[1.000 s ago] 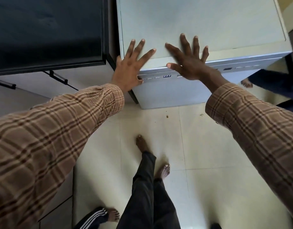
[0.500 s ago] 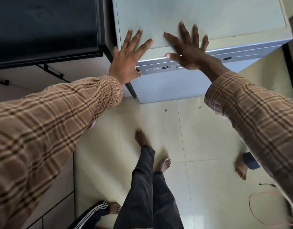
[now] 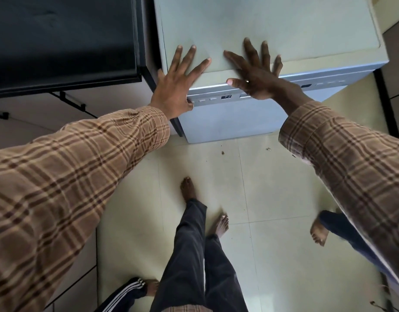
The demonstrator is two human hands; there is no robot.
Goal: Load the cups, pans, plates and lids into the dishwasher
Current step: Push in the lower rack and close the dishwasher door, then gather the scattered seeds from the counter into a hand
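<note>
Pressing hands: left hand (image 3: 174,86) and right hand (image 3: 256,74) are laid flat, fingers wide, holding nothing, at front edge of dishwasher (image 3: 284,30).
Risk: control buttons (image 3: 207,100) may be pressed unintentionally.

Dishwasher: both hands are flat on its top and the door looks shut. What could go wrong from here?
1. The left hand has its thumb on the button strip beside the lit display of the dishwasher; a stray press might change the programme.
2. Another person's bare foot stands near the front; a door swung down could strike it.
3. The right hand spreads over the top edge above the door; fingers could get caught when it opens.
</note>
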